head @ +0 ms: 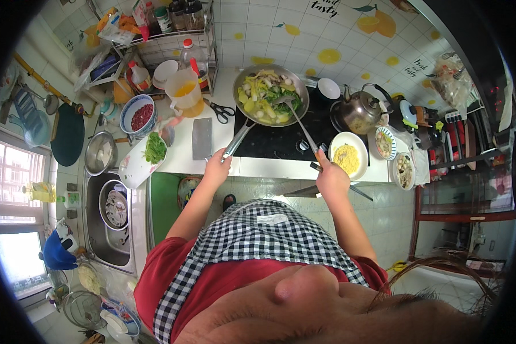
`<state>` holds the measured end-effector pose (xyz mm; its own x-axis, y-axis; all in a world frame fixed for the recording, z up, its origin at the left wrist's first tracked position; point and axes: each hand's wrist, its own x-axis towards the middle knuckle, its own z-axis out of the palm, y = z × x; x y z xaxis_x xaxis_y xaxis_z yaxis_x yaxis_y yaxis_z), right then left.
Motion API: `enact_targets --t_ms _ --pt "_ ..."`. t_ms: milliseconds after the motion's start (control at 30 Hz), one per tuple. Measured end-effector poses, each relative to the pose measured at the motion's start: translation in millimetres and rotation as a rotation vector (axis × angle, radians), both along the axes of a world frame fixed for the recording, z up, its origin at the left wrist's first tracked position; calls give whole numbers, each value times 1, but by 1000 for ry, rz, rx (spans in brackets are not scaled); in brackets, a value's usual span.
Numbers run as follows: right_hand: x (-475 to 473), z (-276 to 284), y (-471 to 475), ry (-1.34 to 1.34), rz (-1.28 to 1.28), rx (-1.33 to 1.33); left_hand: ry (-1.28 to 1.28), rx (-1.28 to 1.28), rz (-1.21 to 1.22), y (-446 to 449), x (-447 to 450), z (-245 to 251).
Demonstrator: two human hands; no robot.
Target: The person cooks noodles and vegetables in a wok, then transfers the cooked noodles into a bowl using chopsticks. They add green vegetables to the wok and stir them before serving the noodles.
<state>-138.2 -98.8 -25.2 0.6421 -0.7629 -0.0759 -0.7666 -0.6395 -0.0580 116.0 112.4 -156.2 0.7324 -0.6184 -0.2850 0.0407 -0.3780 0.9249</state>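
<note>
My left hand [217, 167] grips the metal handle [238, 139] of a frying pan on the black cooktop [266, 144]. Sliced yellow-green vegetables, dark leafy greens and pale pieces fill the pan [270, 95]. In my right hand [333, 177] is the long handle of a metal spatula [301, 120], its blade resting among the greens at the pan's right side. Dark thin sticks, apparently chopsticks [362, 193], also pass through or under that hand; which one I cannot tell. Just beyond it sits a white bowl [365, 157] of yellow crumbly food.
A kettle [361, 109] and a small white bowl [328, 89] stand behind. Dishes of food [403, 170] line the right. Left of the pan lie scissors [220, 111], a cleaver [202, 138], a jug [185, 92] and a tray with greens [135, 172]. The sink [95, 223] is farther left.
</note>
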Motion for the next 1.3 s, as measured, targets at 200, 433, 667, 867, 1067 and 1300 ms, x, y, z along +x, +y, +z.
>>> enact_targets --t_ms 200,433,667,867,1067,1300 --pt "42 -53 -16 -37 78 -53 -365 161 -81 0 -6 -1" --pt "14 -6 -19 70 49 96 -526 431 -265 -23 2 24" --pt "37 6 -24 14 149 -48 -494 394 -354 -21 12 24" --pt "74 -16 -28 -2 56 76 -504 371 -367 -17 23 25" --pt "12 28 -26 55 -30 44 -534 218 -175 -1 17 19" --pt "26 8 -25 54 -51 78 -332 55 214 30 9 -14"
